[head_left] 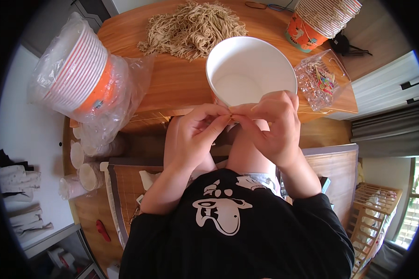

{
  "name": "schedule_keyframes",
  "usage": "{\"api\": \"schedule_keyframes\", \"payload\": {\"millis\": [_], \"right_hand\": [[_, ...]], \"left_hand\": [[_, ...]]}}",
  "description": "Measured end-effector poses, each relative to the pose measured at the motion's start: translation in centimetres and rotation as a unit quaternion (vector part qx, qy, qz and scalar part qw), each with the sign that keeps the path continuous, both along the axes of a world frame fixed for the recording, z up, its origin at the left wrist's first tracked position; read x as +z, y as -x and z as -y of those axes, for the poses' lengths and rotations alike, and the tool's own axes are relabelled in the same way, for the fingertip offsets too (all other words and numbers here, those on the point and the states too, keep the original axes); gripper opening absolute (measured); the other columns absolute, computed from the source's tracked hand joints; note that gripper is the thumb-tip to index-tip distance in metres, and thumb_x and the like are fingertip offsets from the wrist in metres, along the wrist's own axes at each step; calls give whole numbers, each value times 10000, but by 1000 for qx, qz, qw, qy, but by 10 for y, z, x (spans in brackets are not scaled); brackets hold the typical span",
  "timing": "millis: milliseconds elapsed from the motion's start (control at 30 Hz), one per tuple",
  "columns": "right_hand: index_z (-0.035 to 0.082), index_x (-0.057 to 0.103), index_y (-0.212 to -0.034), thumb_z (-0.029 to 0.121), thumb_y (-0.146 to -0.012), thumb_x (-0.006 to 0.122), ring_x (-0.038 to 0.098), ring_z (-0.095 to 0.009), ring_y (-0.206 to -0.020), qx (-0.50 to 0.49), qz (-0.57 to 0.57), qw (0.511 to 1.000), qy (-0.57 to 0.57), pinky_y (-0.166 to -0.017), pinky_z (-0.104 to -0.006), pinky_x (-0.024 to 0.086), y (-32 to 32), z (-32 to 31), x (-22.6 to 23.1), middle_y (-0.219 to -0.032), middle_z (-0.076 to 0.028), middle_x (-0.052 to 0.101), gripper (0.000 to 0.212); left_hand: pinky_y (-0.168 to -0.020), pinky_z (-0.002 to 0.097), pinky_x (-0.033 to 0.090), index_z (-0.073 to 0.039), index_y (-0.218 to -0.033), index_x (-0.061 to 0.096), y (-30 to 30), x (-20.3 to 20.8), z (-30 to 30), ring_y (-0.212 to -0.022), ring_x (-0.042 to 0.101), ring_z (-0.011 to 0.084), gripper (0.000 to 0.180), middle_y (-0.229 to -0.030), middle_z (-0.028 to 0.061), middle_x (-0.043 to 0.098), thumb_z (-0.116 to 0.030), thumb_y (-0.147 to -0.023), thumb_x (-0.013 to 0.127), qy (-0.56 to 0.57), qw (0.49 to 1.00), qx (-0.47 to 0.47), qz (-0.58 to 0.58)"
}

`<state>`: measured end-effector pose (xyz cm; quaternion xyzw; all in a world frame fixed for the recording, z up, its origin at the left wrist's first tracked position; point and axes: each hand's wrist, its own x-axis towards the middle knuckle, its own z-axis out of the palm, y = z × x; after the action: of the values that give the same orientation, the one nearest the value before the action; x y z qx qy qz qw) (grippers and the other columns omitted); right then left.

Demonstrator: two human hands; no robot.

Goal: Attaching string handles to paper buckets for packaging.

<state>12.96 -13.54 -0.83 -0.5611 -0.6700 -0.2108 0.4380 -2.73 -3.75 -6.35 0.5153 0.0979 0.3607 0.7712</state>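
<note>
My left hand [201, 132] and my right hand [275, 128] meet at the near rim of a large white-lined paper bucket [218, 63]. Thumb and forefinger of each hand are pinched together, fingertips almost touching. Whatever they hold is too small to make out. The bucket stands upright at the table's front edge, its white inside facing up. Behind it lies a loose heap of beige cord [195, 29]. To the right of the bucket, a clear plastic tray [307, 95] holds small coloured pieces.
A stack of orange and white buckets [77, 74] in clear plastic wrap stands at the left. Another bucket stack [307, 32], with cord on it, is at the table's far right. Several white tubs [89, 176] sit low on the left. A wooden crib [375, 214] is at the right.
</note>
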Motion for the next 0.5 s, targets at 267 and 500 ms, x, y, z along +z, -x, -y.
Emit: {"api": "schedule_keyframes", "payload": {"millis": [267, 500], "right_hand": [[151, 624, -1076, 43, -723, 844, 599, -147, -800, -17, -16, 1000, -8, -800, -328, 385, 6, 2, -1, -890, 75, 683, 430], [151, 637, -1077, 47, -707, 850, 588, -146, -805, -40, -27, 998, -29, -800, -332, 382, 8, 3, -6, -902, 71, 669, 440]], "left_hand": [[-747, 201, 537, 49, -1044, 678, 1, 6, 6, -829, 694, 91, 112, -928, 79, 752, 5, -940, 684, -69, 995, 50, -43], [-667, 195, 542, 42, -1078, 666, -10, -3, 8, -770, 701, 92, 151, -898, 96, 752, 25, -929, 681, -149, 980, 129, 23]]}}
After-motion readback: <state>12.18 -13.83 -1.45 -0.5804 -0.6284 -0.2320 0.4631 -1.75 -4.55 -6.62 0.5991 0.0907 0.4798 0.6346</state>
